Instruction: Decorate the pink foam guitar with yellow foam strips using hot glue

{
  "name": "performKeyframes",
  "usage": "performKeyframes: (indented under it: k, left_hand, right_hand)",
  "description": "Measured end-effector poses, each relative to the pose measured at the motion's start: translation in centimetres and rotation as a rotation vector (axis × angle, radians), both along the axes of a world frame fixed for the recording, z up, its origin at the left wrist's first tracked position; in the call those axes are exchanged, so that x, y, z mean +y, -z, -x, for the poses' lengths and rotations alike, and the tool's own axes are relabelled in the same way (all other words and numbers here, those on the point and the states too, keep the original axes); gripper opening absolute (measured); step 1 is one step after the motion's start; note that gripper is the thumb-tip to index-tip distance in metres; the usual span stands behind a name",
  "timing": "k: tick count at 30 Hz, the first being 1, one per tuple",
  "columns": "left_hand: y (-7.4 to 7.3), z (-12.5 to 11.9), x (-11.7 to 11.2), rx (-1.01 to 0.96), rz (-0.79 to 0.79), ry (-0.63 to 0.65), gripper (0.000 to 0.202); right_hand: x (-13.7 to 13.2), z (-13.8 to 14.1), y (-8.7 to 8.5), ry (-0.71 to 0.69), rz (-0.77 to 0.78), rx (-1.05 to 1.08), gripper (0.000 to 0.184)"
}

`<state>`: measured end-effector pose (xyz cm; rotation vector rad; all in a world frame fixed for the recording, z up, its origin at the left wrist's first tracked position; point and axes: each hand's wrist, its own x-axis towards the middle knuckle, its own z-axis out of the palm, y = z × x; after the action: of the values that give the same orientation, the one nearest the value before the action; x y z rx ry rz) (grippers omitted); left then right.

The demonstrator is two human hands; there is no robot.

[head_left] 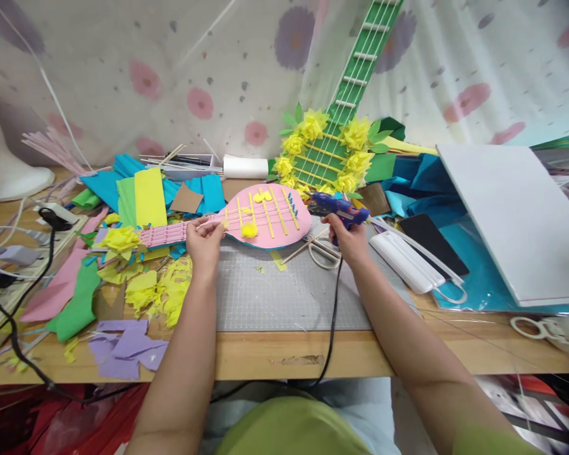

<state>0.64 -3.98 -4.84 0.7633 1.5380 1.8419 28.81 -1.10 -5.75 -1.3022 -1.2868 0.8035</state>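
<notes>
My right hand [345,235] is wrapped around a blue hot glue gun [339,207], its nozzle pointing left above the right end of a pink paper instrument. That pink lute-like craft [284,235] lies on the grey cutting mat, with yellow strips, pink strings, blue pegs and yellow paper bits on its face. Where neck meets body, my left hand [203,243] pinches a small pale yellow paper piece [224,224] between thumb and finger. A yellow paper flower [118,241] sits at the neck's left end. Scissors [323,254] lie partly beneath the gun.
Behind stands a green paper guitar [353,82] ringed with yellow flowers. Yellow crepe scraps [171,287] and purple paper [128,347] lie left, beside a power strip [9,284]. To the right are a white cordless device [406,260], a black phone [431,243] and a white board [512,221].
</notes>
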Motion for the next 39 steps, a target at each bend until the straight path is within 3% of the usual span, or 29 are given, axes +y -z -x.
performKeyframes:
  k: [5, 8, 16, 28, 39]
  left_hand:
    - [-0.2, 0.4, -0.2, 0.030, 0.112, 0.045, 0.045]
    - [-0.1, 0.3, -0.4, 0.085, 0.168, 0.096, 0.046]
    - [1.0, -0.6, -0.3, 0.137, 0.211, 0.222, 0.049]
    - [1.7, -0.9, -0.1, 0.299, 0.201, 0.185, 0.047]
    - [1.2, -1.3, -0.2, 0.324, 0.231, 0.165, 0.048]
  right_hand:
    - [-1.2, -5.2, 1.2, 0.232, 0.021, -0.119, 0.037]
    - [-1.7, -6.5, 2.2, 0.306, 0.052, -0.131, 0.037]
    - [-1.2, -6.0, 3.7, 0.318, 0.078, -0.207, 0.041]
    - [-1.3, -6.1, 4.1, 0.269, 0.072, -0.185, 0.042]
    - [-1.5, -6.0, 3.9, 0.284, 0.082, -0.176, 0.043]
